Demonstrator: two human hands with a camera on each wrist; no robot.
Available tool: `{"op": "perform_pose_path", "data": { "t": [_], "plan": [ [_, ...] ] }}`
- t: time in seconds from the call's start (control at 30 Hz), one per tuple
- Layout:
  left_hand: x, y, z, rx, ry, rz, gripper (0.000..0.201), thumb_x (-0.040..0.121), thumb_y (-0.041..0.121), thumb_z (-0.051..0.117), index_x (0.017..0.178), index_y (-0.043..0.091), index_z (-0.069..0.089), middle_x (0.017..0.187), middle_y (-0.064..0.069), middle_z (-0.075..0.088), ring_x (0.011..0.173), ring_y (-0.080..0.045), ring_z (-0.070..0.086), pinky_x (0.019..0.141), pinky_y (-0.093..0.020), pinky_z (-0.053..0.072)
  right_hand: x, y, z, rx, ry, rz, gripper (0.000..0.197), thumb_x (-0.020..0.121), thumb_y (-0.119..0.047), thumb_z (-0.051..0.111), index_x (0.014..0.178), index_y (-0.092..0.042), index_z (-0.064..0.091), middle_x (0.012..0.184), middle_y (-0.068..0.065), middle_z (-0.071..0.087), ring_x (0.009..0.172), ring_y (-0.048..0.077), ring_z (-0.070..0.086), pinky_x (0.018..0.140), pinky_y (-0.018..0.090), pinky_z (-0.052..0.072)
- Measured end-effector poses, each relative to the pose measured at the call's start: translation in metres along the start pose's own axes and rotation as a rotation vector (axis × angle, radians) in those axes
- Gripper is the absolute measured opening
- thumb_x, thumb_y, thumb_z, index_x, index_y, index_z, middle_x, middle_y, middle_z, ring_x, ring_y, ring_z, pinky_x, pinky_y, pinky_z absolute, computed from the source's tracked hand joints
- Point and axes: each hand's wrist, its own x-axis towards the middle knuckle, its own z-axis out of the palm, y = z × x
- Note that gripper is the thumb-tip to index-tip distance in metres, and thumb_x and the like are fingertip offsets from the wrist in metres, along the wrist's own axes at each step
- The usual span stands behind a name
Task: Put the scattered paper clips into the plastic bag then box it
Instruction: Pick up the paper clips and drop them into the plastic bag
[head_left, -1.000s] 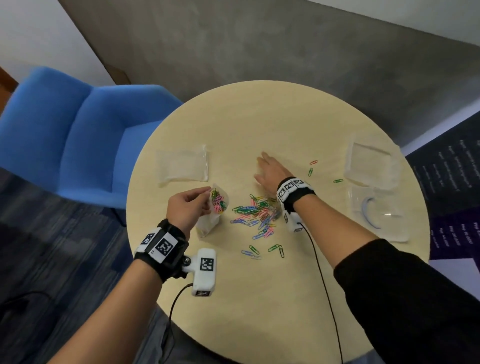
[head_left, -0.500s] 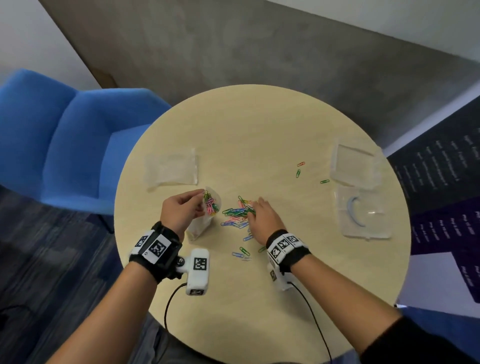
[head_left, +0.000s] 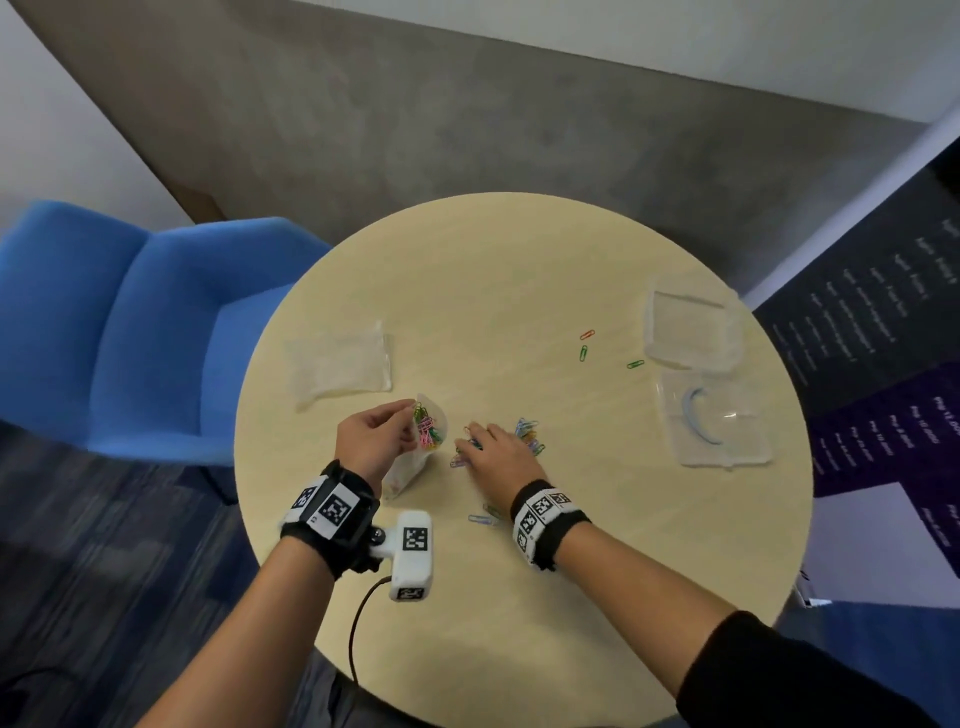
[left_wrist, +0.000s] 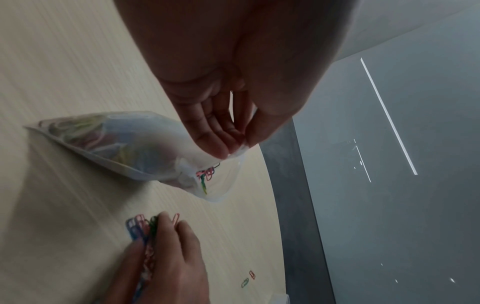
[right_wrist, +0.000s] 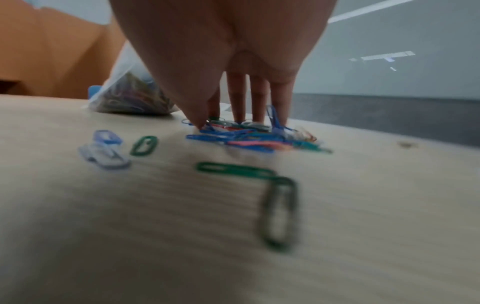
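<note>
Paper clips lie loose on the round table nearest the person, a pale blue one and green ones just behind the right wrist. Beyond them the right hand is spread palm down, its straight fingers and thumb pressing on a heap of coloured clips; some of the heap shows past the hand's right edge. Just to the left, the left hand pinches the upper rim of the plastic bag between thumb and fingertips, so the mouth stands open towards the heap; the bag's bottom rests on the table and it already holds many clips. Farther back on the left lies a flat clear bag. On the far right sit two clear box halves, the nearer with a blue curved mark, and three stray clips lie between them and the table's middle. A blue chair stands beyond the table's left edge.
</note>
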Motion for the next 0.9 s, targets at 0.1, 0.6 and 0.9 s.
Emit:
{"op": "perform_pose_path", "data": {
  "t": [0.1,0.6,0.9],
  "plan": [
    [-0.004,0.001,0.005,0.003,-0.041,0.001,0.018,0.089,0.009,0.066,0.105,0.003,0.073,0.091,-0.016,0.072,0.064,-0.015,0.06,0.065,-0.025,0.054,-0.016,0.012,-0.004,-0.081,-0.022,0.037,0.048,0.082,-0.01,0.066,0.128,-0.015,0.055,0.134,0.016,0.055,0.111,0.04,0.058,0.088,0.056,0.048],
    [-0.016,0.008,0.029,0.063,-0.164,0.003,0.027,0.084,0.003,0.07,0.111,0.001,0.07,0.095,-0.012,0.071,0.069,-0.014,0.063,0.055,-0.015,0.052,-0.007,0.057,-0.092,1.154,0.234,0.555,0.028,0.08,-0.008,0.078,0.105,0.002,0.072,0.095,0.014,0.074,0.077,0.021,0.072,0.075,0.031,0.061],
    [-0.018,0.008,0.039,0.081,-0.207,0.024,0.028,0.087,0.001,0.066,0.115,-0.001,0.068,0.092,-0.015,0.071,0.052,0.0,0.062,0.052,-0.013,0.048,0.016,0.005,-0.115,0.835,-0.089,0.436,0.026,0.086,-0.017,0.068,0.062,-0.006,0.069,0.064,0.012,0.067,0.063,0.027,0.065,0.061,0.03,0.058]
  ]
}}
